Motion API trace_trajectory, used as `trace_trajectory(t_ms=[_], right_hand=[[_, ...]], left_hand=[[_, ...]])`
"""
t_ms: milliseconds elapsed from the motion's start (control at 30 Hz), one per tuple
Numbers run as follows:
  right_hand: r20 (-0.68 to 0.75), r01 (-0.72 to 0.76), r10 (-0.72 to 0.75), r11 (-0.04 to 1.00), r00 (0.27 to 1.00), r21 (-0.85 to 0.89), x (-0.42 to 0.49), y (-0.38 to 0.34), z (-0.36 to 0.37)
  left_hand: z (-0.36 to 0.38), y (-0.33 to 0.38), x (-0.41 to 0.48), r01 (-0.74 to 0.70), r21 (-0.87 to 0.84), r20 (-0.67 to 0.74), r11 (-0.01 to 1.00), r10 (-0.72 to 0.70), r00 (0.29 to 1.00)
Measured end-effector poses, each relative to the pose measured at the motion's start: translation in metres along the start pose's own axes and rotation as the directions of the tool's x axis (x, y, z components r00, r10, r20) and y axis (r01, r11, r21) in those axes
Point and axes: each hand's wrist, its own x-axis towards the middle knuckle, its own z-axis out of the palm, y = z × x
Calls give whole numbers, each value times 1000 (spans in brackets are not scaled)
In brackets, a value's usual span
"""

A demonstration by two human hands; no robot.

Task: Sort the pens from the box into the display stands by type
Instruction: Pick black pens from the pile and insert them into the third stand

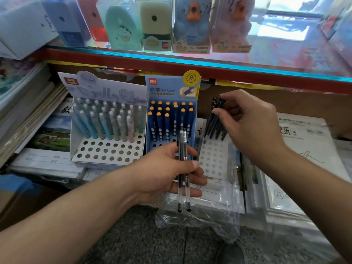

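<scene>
My left hand point(171, 172) grips two clear-barrelled black pens point(183, 168), held upright in front of the blue stand point(171, 88) of navy pens with orange tips. My right hand point(253, 126) reaches over the white stand point(213, 159) at the right, and its fingertips pinch the top of one of the black pens point(215, 122) standing in the back rows. The front holes of that stand are bare. At the left, a pale purple stand point(106, 151) holds several pastel pens in its back rows. No box of pens is visible.
A crumpled clear plastic bag point(200, 216) hangs below my left hand. Stacks of notebooks point(43, 141) and wrapped paper pads point(308, 141) surround the stands. A red-edged glass shelf point(190, 61) with boxed sharpeners runs overhead. Speckled floor lies below.
</scene>
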Motion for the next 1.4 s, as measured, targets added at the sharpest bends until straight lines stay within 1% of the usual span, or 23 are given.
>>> trace_trajectory(t_ms=[200, 267, 367, 500, 600, 700, 833, 900, 933, 967, 1000, 1033, 1067, 1100, 1200, 1300, 1400], right_hand=[[0, -5, 5, 1000, 1000, 13, 0, 0, 1], [-2, 17, -17, 1000, 1000, 12, -1, 0, 1], [-2, 85, -85, 995, 996, -58, -2, 2, 4], [64, 105, -98, 988, 993, -117, -5, 3, 6], [92, 175, -162, 972, 983, -157, -7, 3, 9], [115, 165, -147, 972, 982, -166, -8, 1, 13], [107, 40, -25, 989, 994, -141, -6, -9, 4], [111, -12, 19, 998, 994, -63, -8, -20, -2], [164, -62, 61, 998, 985, 0, -11, -25, -4], [257, -143, 119, 987, 959, 78, -13, -29, -4], [374, -253, 176, 953, 910, 165, -15, -33, -5], [485, -373, 218, 893, 847, 249, -16, -36, -5], [561, -479, 244, 818, 791, 318, -16, -37, -6], [593, -551, 269, 751, 759, 364, -16, -37, -7], [587, -647, 353, 637, 729, 420, -12, -34, -10], [577, -688, 402, 566, 711, 454, -8, -28, -18], [456, -654, 469, 530, 756, 539, 1, -16, -35]], left_hand=[[0, 0, 1, 1, -4, 5, 1000, -1, 1000], [0, 0, 1, 2, -7, 7, 1000, -2, 1000], [1, 0, 1, 3, -8, 6, 1000, -3, 1000], [1, 0, 2, 6, -8, 1, 1000, -6, 1000], [1, 0, 2, 5, -7, 8, 1000, -5, 1000], [1, 0, 1, 1, -4, 15, 1000, -1, 1000], [0, -1, 0, -9, 11, 29, 1000, 8, 1000], [0, -1, -1, -16, 12, 54, 1000, 16, 998], [0, -1, -2, -22, 15, 74, 1000, 21, 997], [1, 0, -3, -28, 20, 97, 999, 26, 995], [2, -1, -4, -33, 26, 120, 999, 30, 992], [4, -1, -5, -38, 34, 140, 999, 33, 990], [5, -1, -6, -42, 42, 154, 998, 35, 987], [6, -1, -6, -45, 51, 163, 998, 36, 986], [7, -1, -7, -50, 55, 161, 997, 41, 986], [6, 1, -4, -42, -7, 97, 999, 42, 994], [0, 1, -1, -38, -27, -35, 999, 37, 999]])
